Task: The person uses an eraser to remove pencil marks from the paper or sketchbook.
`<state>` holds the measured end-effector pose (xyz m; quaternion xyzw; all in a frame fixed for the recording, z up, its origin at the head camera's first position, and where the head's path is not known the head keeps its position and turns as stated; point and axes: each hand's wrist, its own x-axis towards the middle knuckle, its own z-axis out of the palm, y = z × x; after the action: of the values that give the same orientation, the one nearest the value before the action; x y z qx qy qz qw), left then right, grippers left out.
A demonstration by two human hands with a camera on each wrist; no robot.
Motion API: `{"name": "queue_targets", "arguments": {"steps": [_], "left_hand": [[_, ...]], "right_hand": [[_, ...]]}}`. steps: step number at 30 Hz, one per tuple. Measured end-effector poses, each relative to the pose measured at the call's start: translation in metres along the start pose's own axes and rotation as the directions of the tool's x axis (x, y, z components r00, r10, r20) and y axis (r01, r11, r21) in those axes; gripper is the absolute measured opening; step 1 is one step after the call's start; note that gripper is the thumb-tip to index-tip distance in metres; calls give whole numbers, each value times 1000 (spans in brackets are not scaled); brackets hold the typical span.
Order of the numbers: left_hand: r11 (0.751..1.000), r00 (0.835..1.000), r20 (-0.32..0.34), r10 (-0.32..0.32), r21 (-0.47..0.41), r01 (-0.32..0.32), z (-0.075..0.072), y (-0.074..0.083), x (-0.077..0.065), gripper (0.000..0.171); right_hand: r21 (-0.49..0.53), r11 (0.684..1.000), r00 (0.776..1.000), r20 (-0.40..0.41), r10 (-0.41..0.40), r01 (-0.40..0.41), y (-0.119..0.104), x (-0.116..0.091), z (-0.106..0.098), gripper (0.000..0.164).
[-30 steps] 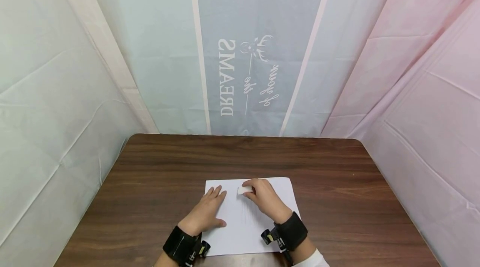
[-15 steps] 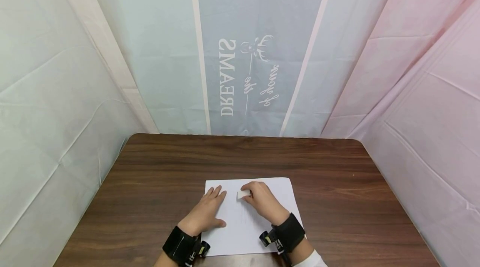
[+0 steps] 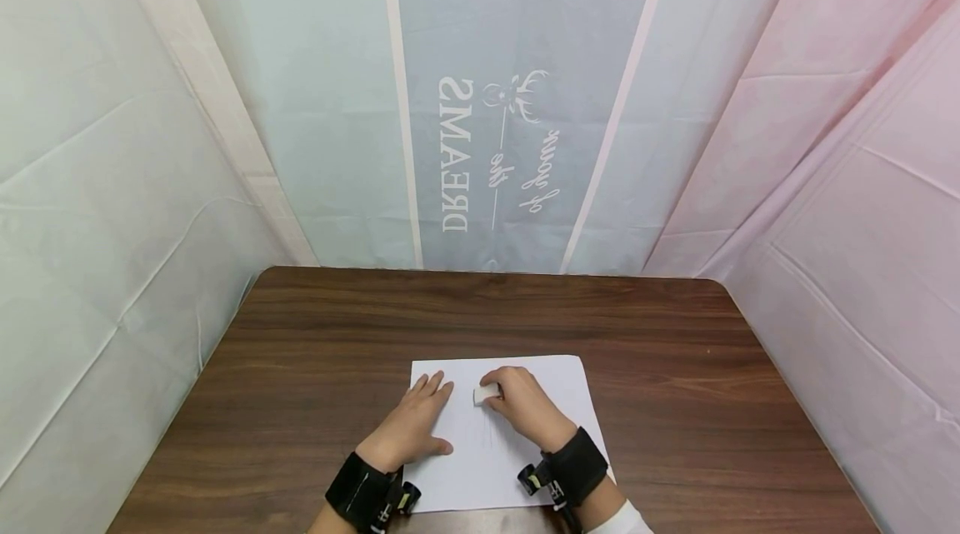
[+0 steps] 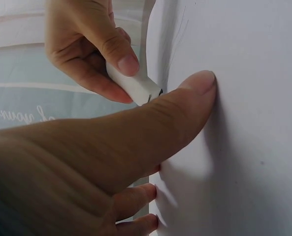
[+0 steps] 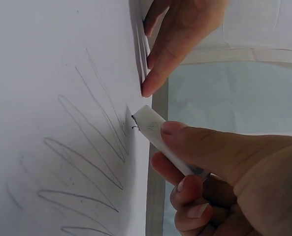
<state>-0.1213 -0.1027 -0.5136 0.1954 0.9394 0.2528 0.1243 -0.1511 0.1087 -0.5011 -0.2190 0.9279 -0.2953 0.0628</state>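
Observation:
A white eraser [image 5: 153, 128] is pinched between the thumb and fingers of my right hand [image 3: 527, 407]. Its smudged dark end meets the sheet of white paper [image 3: 480, 480], where grey zigzag pencil lines [image 5: 86, 199] show in the right wrist view. Some of the strokes at the left look faint and smeared. My left hand [image 3: 412, 426] lies spread on the left part of the sheet, thumb and fingertips pressing it. In the left wrist view the left thumb [image 4: 185, 105] stands in front of the eraser's lower end.
The paper lies near the front edge of a dark wooden table [image 3: 337, 326]. Pale fabric hangs behind it, a printed curtain [image 3: 495, 101] at the back and sheets at both sides. Black straps with small cameras [image 3: 576, 466] sit on the wrists.
My right hand has slid a little toward me along the paper with the eraser, dipping slightly lower in the head view. The left hand has stayed in place.

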Motion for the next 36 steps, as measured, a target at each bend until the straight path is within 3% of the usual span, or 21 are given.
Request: {"name": "queue_targets", "arguments": {"steps": [17, 36], "left_hand": [[1000, 1000, 3, -1, 7, 1, 5, 0, 2, 89], [1000, 999, 25, -22, -9, 22, -1, 0, 1, 89]], "right_hand": [[-43, 999, 1000, 2, 6, -6, 2, -4, 4, 19], [-65, 998, 1000, -3, -7, 7, 5, -1, 3, 14]]}}
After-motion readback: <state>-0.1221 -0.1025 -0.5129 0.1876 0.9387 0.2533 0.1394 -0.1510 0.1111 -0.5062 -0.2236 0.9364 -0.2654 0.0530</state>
